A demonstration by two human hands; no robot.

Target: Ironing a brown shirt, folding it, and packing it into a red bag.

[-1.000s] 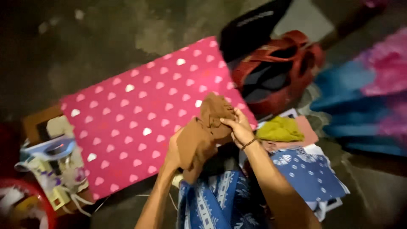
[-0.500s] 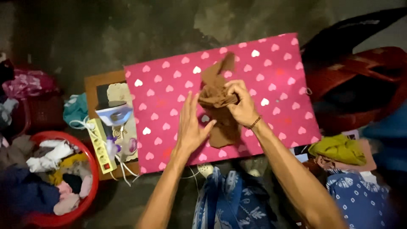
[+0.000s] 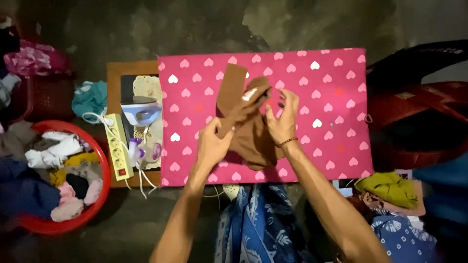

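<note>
Head view looks straight down on a pink heart-patterned pad (image 3: pixel 312 141), the landmark here, with a brown garment (image 3: pixel 248 131) lying crumpled near its middle. The left hand (image 3: pixel 214 143) pinches the garment's near-left edge between thumb and fingers, grasping the cloth; the right hand (image 3: pixel 282 119) presses on the garment's right side, fingers spread and slack, not closed around anything. The cloth looks thin, soft and light, likely to fold and slip over itself, so a hem or a strap-like strip that sticks up toward the pad's far edge seems the surest hold. Just left of the pad sit a small iron (image 3: pixel 141 111) and a yellow power strip (image 3: pixel 118 146); farther left a red tub (image 3: pixel 100 160) holds clothes. Off the pad's near-right corner lies a yellow-green cloth (image 3: pixel 390 189).
</note>
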